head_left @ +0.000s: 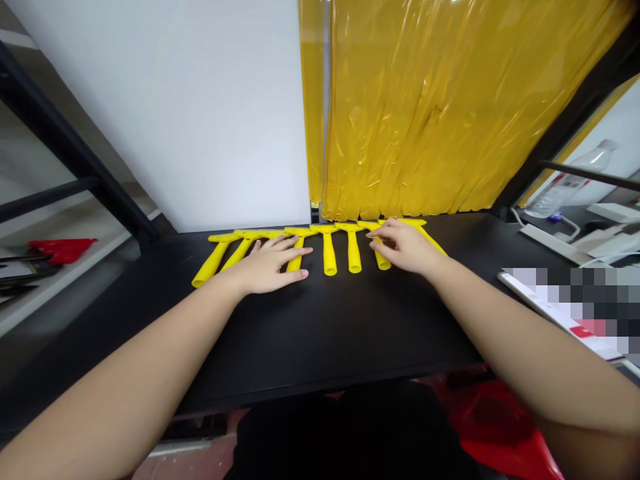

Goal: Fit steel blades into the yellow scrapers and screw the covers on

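Note:
Several yellow T-shaped scrapers, squeegee-like with round hollow handles, lie in a row along the back of the black tabletop (345, 333). Their crossbars point to the back and their handles toward me. My left hand (270, 263) rests flat over the left part of the row, fingers spread, partly covering one scraper (296, 260). Between my hands lie two uncovered scrapers, one (329, 257) beside another (354, 253). My right hand (405, 245) has its thumb and fingertips bent together at the neck of a scraper (383, 261); the exact grip is partly hidden.
Behind the row stand a white panel (200, 113) and yellow plastic sheeting (440, 113). Black frame posts rise at both sides. At right are a clear bottle (570, 183), white boxes and a partly blurred screen. A red item (63, 250) sits on the left shelf.

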Available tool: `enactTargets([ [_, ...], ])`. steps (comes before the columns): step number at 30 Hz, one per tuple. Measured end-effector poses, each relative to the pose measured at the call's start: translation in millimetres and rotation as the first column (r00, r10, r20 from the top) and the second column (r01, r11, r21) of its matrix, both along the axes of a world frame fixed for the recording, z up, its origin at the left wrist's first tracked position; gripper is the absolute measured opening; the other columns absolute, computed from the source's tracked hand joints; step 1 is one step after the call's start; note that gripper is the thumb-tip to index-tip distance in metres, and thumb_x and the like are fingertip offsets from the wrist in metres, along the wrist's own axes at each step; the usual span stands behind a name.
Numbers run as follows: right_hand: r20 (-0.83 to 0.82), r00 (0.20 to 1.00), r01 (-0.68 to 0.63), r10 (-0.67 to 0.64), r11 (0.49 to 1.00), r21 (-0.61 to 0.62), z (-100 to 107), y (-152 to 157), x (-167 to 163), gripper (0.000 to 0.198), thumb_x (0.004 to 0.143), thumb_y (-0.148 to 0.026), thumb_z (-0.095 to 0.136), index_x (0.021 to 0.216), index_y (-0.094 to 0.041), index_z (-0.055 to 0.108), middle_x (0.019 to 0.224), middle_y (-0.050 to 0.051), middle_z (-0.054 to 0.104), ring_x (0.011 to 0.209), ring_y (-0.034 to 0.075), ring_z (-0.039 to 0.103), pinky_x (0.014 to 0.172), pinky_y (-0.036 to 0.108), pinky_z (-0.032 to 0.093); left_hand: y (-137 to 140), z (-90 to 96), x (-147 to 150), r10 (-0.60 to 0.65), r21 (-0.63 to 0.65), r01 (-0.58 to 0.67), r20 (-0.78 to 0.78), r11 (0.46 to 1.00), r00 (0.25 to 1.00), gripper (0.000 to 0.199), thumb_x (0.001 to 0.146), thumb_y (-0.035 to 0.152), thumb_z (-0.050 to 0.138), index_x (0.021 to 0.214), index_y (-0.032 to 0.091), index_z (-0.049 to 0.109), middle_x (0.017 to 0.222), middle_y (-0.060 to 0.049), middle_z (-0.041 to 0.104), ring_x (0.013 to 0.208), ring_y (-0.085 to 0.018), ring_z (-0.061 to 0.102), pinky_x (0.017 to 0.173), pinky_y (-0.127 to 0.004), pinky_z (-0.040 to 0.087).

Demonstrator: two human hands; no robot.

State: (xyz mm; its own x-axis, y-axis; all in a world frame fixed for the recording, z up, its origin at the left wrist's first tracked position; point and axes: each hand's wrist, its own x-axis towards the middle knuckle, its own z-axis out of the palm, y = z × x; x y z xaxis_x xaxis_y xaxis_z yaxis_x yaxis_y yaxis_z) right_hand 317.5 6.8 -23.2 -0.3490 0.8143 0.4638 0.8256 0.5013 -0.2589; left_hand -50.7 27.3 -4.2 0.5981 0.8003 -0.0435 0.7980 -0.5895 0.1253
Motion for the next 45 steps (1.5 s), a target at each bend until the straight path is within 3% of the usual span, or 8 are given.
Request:
enactTargets([
  [4,0.132,0.975,-0.175,0.178,0.984,-0.032,0.1,-14.4,-37.7,0.05,0.095,-0.052,0.068,0.137,-0.025,0.071,0.128,0.012,0.067,0.118,0.031,0.066,0.102,0.047,0.057,-3.5,-0.6,4.1,-0.005,-0.037,0.005,-0.001,0.999,1.0,0.078,0.092,0.086,0.041,0.158,0.045,0.048,0.178,-0.004,0.022,0.164,-0.04,0.017,0.127,-0.071,0.016],
  [8,0.257,0.948,-0.181,0.185,0.983,-0.039,-2.5,-16.7,-50.3,0.052,0.094,-0.052,0.07,0.139,-0.027,0.07,0.146,0.011,0.063,0.13,0.036,0.061,0.104,0.053,0.057,-5.5,0.6,8.2,0.009,-0.039,-0.009,-0.002,0.999,1.0,0.08,0.092,0.085,0.042,0.159,0.041,0.049,0.177,-0.006,0.023,0.164,-0.037,0.021,0.13,-0.062,0.019],
  [17,0.25,0.944,-0.192,0.214,0.975,-0.111,-3.8,-9.6,-36.8,0.037,0.096,-0.041,0.067,0.128,-0.023,0.075,0.142,0.01,0.069,0.131,0.032,0.065,0.108,0.051,0.056,-8.7,-6.2,23.6,0.066,0.018,-0.065,-0.041,0.998,0.997,0.091,0.091,0.085,0.041,0.165,0.031,0.041,0.178,-0.007,0.019,0.16,-0.042,0.03,0.127,-0.062,0.029],
  [23,0.211,0.956,-0.178,0.204,0.975,-0.135,1.4,-12.2,-29.6,0.05,0.094,-0.044,0.07,0.14,-0.024,0.068,0.146,0.012,0.064,0.131,0.033,0.064,0.109,0.051,0.055,-8.9,-2.7,24.9,0.058,0.015,-0.057,-0.085,0.998,0.995,0.098,0.092,0.07,0.05,0.171,0.019,0.024,0.178,-0.011,0.015,0.163,-0.037,0.024,0.13,-0.065,0.021],
  [27,0.182,0.968,-0.15,0.172,0.98,-0.132,6.5,-11.9,-17.7,0.053,0.092,-0.05,0.071,0.138,-0.024,0.067,0.142,0.012,0.064,0.126,0.033,0.066,0.105,0.049,0.056,-6.6,1.4,15.9,0.001,-0.011,-0.001,-0.08,1.0,0.997,0.096,0.092,0.06,0.053,0.171,0.017,0.02,0.178,-0.01,0.016,0.164,-0.033,0.021,0.132,-0.062,0.019],
  [32,0.13,0.973,-0.165,0.188,0.971,-0.171,7.8,-7.9,-5.5,0.047,0.088,-0.05,0.075,0.128,-0.026,0.071,0.126,0.01,0.07,0.121,0.033,0.066,0.104,0.051,0.055,-3.1,-0.1,8.7,-0.044,-0.041,0.042,-0.04,0.998,0.998,0.094,0.096,0.07,0.047,0.171,0.021,0.021,0.178,-0.009,0.015,0.165,-0.033,0.019,0.131,-0.063,0.019],
  [38,0.109,0.973,-0.179,0.203,0.963,-0.2,8.3,-6.7,-2.3,0.042,0.087,-0.048,0.077,0.123,-0.026,0.074,0.122,0.01,0.071,0.118,0.033,0.066,0.104,0.053,0.054,-1.6,-2.9,11.4,-0.054,-0.013,0.054,0.006,0.998,0.999,0.098,0.092,0.079,0.05,0.168,0.02,0.032,0.177,-0.012,0.023,0.163,-0.034,0.024,0.131,-0.056,0.024],
  [45,0.122,0.97,-0.182,0.21,0.961,-0.207,6.4,-6.2,-4.1,0.053,0.088,-0.05,0.077,0.136,-0.028,0.07,0.13,0.01,0.068,0.124,0.033,0.063,0.107,0.051,0.053,0.4,-8.3,19.1,-0.043,0.031,0.042,0.047,0.999,0.998,0.096,0.089,0.082,0.052,0.164,0.022,0.04,0.174,-0.014,0.033,0.16,-0.035,0.032,0.129,-0.054,0.029],
])
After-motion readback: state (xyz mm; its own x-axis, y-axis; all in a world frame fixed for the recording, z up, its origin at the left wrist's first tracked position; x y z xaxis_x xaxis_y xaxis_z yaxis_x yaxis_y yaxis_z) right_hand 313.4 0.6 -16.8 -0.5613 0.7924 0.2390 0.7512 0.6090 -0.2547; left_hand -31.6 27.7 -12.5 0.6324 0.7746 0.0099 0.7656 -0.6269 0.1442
